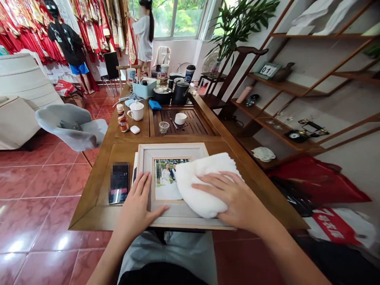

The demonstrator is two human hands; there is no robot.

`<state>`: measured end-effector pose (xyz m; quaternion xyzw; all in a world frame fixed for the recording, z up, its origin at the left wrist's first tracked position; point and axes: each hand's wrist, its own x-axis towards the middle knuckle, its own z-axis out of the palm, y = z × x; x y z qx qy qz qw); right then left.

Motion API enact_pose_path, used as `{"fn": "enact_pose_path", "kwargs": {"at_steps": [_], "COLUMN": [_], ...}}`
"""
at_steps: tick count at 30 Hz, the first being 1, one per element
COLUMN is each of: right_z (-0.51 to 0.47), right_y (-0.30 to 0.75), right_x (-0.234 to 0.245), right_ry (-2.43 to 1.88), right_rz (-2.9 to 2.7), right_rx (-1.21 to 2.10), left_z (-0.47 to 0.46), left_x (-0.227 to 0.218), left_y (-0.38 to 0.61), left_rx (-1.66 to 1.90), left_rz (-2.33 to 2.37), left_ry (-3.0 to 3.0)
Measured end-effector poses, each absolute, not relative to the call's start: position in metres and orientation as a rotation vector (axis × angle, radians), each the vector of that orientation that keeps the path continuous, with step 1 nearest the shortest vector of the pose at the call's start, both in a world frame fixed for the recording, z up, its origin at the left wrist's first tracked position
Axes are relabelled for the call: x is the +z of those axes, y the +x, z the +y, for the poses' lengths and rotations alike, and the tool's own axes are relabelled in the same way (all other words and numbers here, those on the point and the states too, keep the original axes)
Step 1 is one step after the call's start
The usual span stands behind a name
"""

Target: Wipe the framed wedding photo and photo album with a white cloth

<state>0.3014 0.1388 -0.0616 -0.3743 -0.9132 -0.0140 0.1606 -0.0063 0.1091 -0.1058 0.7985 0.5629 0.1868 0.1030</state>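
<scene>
Cloth (202,190), white and thick, covers the right part of the picture frame (172,151), which lies flat on the counter (95,190). On the cloth rests the right hand (227,194), palm down, fingers a little apart and not closed around it. The left hand (139,202) lies on the frame's left border, its fingers nearly together and its thumb spread over the lower border. Inside the frame, part of a photo (166,188) shows. Just left of the frame lies a phone (118,184); beyond the frame, a slatted tray (192,128) bears a white cup (181,118) and a small clear tub (164,127).
</scene>
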Motion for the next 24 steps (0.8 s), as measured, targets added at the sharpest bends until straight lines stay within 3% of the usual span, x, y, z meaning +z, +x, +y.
{"fn": "enact_pose_path", "kwargs": {"at_steps": [5,11,24], "right_z": [0.189,0.210,0.146], "right_y": [0.296,0.292,0.272], "right_x": [-0.072,-0.077,-0.061], "right_ry": [-1.146,-1.182,-0.814], "right_rz": [-2.504,-2.481,-2.746], "right_rx": [-0.181,-0.121,0.462], "left_z": [0.110,0.110,0.110], "left_x": [-0.107,-0.112,-0.115], "left_y": [-0.009,-0.007,-0.006], "left_rx": [0.572,0.646,0.659], "left_rz": [1.626,1.655,1.672], "left_ry": [2.347,2.351,2.382]}}
